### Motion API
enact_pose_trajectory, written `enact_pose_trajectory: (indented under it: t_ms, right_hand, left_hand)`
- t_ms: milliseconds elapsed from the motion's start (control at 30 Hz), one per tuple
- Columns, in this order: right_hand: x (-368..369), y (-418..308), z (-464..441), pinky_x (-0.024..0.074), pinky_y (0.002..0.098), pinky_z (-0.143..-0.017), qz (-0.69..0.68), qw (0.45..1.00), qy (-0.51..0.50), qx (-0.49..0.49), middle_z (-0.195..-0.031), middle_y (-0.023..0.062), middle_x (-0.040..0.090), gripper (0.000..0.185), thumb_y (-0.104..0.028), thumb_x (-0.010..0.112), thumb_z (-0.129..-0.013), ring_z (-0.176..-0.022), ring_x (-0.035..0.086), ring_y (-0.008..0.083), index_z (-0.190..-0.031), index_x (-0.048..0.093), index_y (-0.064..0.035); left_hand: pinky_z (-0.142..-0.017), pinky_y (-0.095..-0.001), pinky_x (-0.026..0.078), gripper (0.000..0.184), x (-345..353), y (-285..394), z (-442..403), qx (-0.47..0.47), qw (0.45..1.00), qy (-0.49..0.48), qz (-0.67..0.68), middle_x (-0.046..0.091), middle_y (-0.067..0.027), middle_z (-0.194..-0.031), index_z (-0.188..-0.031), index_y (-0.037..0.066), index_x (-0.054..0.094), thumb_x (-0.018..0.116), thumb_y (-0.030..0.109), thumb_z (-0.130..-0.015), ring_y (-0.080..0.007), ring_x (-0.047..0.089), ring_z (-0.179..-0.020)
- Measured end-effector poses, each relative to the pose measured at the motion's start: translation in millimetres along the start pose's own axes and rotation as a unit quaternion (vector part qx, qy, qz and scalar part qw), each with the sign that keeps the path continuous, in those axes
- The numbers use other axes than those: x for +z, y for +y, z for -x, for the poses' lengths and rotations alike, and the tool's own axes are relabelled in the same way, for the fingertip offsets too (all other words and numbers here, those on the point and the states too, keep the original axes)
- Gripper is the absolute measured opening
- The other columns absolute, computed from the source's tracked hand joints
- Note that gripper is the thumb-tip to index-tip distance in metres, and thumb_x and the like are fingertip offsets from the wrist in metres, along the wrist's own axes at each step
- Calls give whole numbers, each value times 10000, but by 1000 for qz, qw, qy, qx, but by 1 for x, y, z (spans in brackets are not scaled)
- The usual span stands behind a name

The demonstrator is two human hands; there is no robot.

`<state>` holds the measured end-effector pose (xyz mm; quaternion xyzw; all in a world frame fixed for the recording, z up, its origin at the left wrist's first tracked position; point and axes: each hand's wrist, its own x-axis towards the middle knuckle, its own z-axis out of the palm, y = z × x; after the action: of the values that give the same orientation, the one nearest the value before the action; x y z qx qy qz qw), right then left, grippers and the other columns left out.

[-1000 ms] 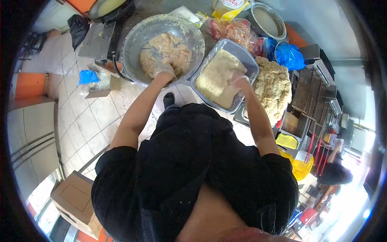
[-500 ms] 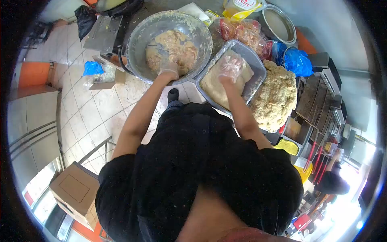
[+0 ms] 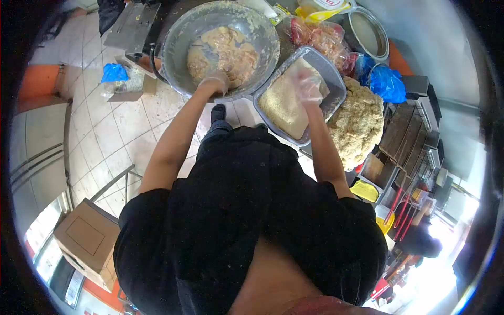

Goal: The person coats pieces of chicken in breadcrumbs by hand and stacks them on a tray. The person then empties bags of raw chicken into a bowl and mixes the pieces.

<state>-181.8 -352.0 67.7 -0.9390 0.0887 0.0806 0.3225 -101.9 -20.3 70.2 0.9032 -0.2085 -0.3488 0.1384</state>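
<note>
A large round bowl holds wet, batter-coated pieces. My left hand, in a clear glove, reaches into the bowl's near side, its fingers hidden in the batter. Right of the bowl stands a grey rectangular tub with pale crumbs or flour in it. My right hand, also gloved, is over the crumbs; motion blurs its fingers. Beside the tub lies a big heap of crumb-coated pieces.
Behind the tub are bagged red-and-white items, a metal pot and a blue bag. Racks stand at the right. A cardboard box is at the lower left. Another person is at the far right.
My right hand moved from the tub's right side toward its middle, then slightly back right, across the crumbs. My left hand has stayed in the bowl. The view has shifted slightly.
</note>
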Motion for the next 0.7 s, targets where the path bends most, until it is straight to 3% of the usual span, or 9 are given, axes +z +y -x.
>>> enact_pose_trajectory:
  t_ms: [33,100,200,233,333,433,500,567,700]
  right_hand:
    - [-11,-13,17,355,450,-1023,-5,983,-179,32,-1327,197,474,599,-484,559,-851,-1240,423,372,-1308,487,-104]
    - [-24,-77,61,451,446,-935,281,924,-257,-29,-1260,191,540,579,-452,612,-821,-1152,522,360,-1267,520,-95]
    - [12,-42,81,435,432,-960,331,934,-10,-135,-1180,227,576,591,-501,686,-745,-1151,546,336,-1163,589,-94]
    - [8,-44,77,435,432,-960,333,933,-7,-134,-1180,227,576,591,-501,686,-745,-1151,546,336,-1163,589,-94]
    - [3,-38,56,425,445,-973,343,938,-35,-25,-1206,229,569,605,-466,692,-748,-1138,551,337,-1204,561,-93]
    - [-5,3,32,397,463,-1012,198,964,-153,92,-1279,236,517,626,-397,703,-752,-1206,483,379,-1250,520,-63]
    - [-47,-22,48,419,446,-987,145,978,-131,-68,-1247,218,556,594,-316,700,-791,-1150,542,353,-1262,500,-16]
    - [-74,-38,56,416,424,-995,80,978,-188,-36,-1271,213,545,597,-299,706,-792,-1168,532,339,-1273,495,-14]
    - [-97,-35,43,375,371,-1046,-58,950,-307,27,-1311,169,526,690,-274,745,-745,-1201,500,299,-1322,468,-15]
  left_hand:
    - [-828,-413,489,226,-1,-1,3,34,998,37,39,678,-171,-1027,-955,132,725,629,208,-764,-366,637,-959]
    - [-827,-413,484,225,24,-29,-26,96,988,67,100,673,-161,-1048,-954,137,722,623,211,-766,-360,632,-976]
    - [-824,-420,482,298,12,-17,-28,72,978,95,170,652,-164,-1088,-1041,124,668,629,250,-775,-359,616,-1002]
    - [-822,-426,485,393,0,-7,-20,-18,979,94,178,637,-179,-1108,-1130,106,617,642,286,-781,-364,607,-1011]
    - [-816,-433,490,372,-30,10,2,76,988,129,-39,651,-187,-1049,-1066,54,636,607,314,-801,-356,620,-981]
    - [-809,-434,499,339,-22,-6,-14,4,928,372,32,661,-192,-1007,-1015,57,654,578,321,-817,-360,631,-948]
    - [-829,-436,490,348,-25,-20,-42,11,944,329,3,645,-180,-1072,-1103,109,620,566,305,-821,-352,623,-978]
    - [-850,-438,481,389,-35,-6,-45,15,957,289,-23,629,-168,-1138,-1190,160,586,555,288,-824,-344,615,-1008]
    - [-796,-444,502,279,-47,61,-15,58,955,278,85,666,-195,-974,-956,63,669,544,292,-856,-379,635,-921]
